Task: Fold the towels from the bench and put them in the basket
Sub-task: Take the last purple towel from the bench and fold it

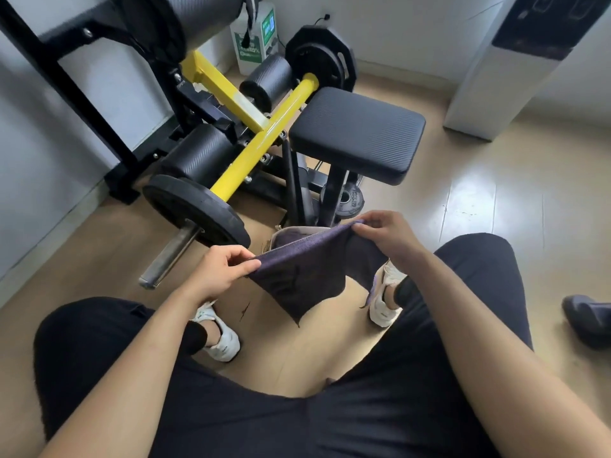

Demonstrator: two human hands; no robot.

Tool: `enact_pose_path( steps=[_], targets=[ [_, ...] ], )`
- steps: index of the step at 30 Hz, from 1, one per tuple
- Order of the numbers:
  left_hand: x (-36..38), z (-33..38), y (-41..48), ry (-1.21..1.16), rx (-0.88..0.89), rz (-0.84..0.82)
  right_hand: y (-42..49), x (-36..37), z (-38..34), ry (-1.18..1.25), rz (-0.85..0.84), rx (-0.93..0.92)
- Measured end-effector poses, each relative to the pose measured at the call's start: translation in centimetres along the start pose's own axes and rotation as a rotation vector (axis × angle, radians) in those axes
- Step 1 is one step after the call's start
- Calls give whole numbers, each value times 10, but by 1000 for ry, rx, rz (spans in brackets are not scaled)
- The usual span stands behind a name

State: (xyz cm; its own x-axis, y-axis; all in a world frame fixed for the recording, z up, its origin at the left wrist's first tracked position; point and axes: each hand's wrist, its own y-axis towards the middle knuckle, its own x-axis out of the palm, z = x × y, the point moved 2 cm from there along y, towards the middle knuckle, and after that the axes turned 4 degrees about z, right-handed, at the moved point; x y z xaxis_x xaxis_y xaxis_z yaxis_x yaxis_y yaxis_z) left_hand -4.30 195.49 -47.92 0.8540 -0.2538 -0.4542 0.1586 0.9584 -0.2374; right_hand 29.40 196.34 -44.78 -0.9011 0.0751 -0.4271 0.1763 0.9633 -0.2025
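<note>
Black-clad thighs [297, 424] fill the foreground, with white trainers [222, 340] planted on the pale wooden floor [496, 226]. Above them the left grip [218, 269] pinches one top corner of a dark purple terry towel [297, 276] between thumb and fingers. The right grip [386, 238] pinches the opposite corner, so the cloth hangs stretched between them. Just behind it a grey fabric basket [281, 231] sits on the floor, near the foot of the black padded bench [357, 133].
</note>
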Motion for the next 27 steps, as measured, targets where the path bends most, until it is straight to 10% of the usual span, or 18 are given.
enact_pose_path(
  steps=[15,27],
  targets=[
    [46,51,-13,-426,75,228,-34,44,-28,466,-323,4],
    [52,48,-13,-461,64,149,-39,56,-39,65,-62,-372]
  ],
)
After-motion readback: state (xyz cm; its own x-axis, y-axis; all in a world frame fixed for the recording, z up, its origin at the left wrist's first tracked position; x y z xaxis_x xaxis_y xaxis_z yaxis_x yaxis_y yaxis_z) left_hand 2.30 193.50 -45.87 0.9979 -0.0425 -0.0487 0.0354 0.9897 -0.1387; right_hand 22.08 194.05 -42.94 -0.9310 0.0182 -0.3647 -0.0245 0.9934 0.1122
